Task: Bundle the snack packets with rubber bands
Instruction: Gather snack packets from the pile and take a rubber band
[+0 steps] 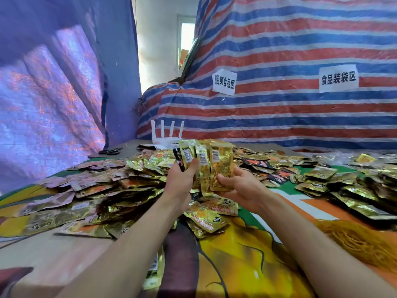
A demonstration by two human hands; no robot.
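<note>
- Head view, centre of frame: the left hand [179, 179] has its grip closed round the lower ends of a fan of gold packets [206, 164], thumb across the front; one dark packet sits at the fan's left edge
- The right hand [238, 187] takes the same fan from the right, fingers curled under the rightmost packet's lower end; both grips hold the one stack, upright above the heap
- The held packets are splayed, not squared, and no band shows round them
- At the lower right edge lies a tangled orange-yellow mass, seemingly the rubber bands [361, 239], well apart from both hands
- Loose packets [92, 190] cover the worktop [247, 259] across the middle left and middle right; I cannot pick out any finished bundle among them
- Judged from this, the step is gathering; squaring the stack, fetching a band and looping it are left, and most of the heap is unbundled
- Behind the heap: a white router [166, 134] and scissors [110, 151] at middle left
</note>
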